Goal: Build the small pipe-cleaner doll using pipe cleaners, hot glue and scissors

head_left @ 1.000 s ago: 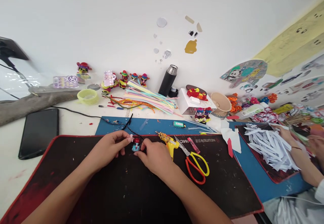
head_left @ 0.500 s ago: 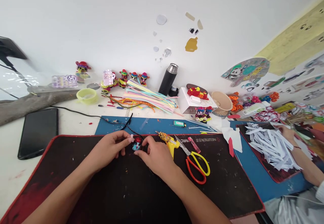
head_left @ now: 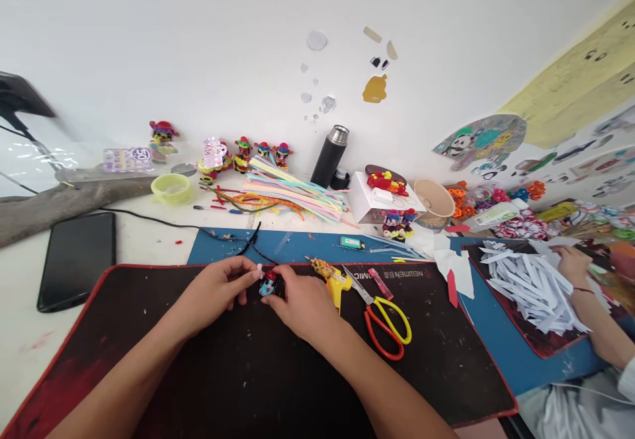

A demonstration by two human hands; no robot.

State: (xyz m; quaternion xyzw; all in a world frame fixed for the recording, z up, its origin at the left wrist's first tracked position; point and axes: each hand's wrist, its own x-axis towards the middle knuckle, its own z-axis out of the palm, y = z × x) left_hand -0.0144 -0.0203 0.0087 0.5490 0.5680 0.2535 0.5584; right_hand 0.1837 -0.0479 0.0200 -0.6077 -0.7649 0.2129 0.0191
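Over a red-edged black desk mat [head_left: 238,379], the left hand [head_left: 211,293] and right hand [head_left: 310,305] — near red-and-yellow-handled scissors [head_left: 368,300] and a yellow hot-glue gun [head_left: 338,281] — flank a blue-and-red figurine [head_left: 268,285], right fingers at its side, grip unclear, left fingertips clamped on a tiny white piece [head_left: 259,268].
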